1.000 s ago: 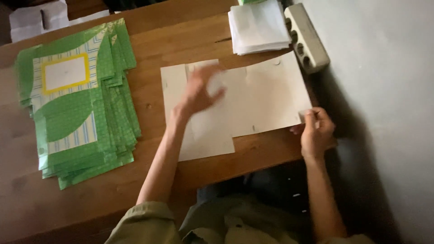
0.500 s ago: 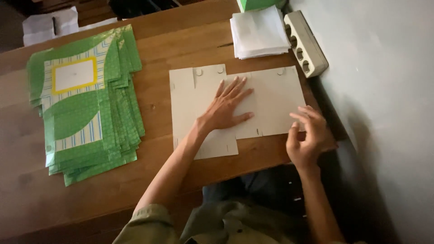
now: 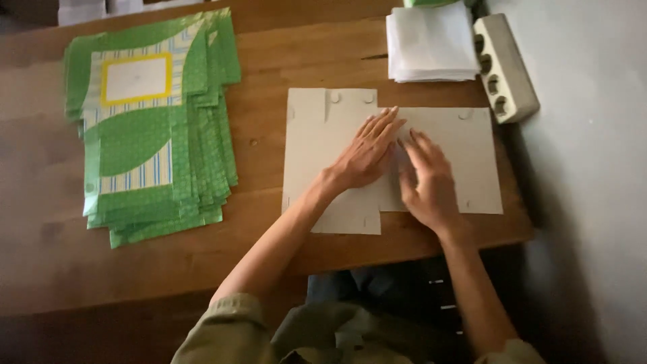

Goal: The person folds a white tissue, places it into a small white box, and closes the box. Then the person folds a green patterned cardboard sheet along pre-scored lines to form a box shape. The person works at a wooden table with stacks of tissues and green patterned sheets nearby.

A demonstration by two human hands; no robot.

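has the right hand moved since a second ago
Yes: the right hand left the cardboard sheet's right edge and slid toward its middle, beside the left hand.

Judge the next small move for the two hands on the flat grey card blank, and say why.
Probably press and slide both palms outward along the card blank. The left hand and right hand lie flat, side by side, near its middle, fingers spread, and nothing is gripped, which suggests smoothing or creasing.

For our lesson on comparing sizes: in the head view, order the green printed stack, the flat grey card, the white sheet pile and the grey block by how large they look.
1. Green printed stack
2. Flat grey card, close behind
3. White sheet pile
4. Grey block
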